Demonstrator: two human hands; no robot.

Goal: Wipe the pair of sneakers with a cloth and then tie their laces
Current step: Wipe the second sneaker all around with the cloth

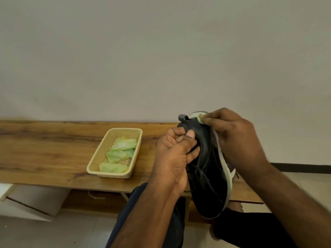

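Now left hand (pixel 176 154) grips sneaker (pixel 209 176); right hand (pixel 234 138) presses cloth (pixel 200 118).

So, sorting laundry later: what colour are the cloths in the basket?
Pale green cloths, in the beige basket; head view.

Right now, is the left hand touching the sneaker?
Touching. The head view shows the left hand gripping the dark sneaker at its collar, thumb pressed on the upper.

Black sneaker (pixel 207 178), pale sole; green cloths (pixel 117 154) in beige basket (pixel 96 158); brown wood-grain table (pixel 44 149).
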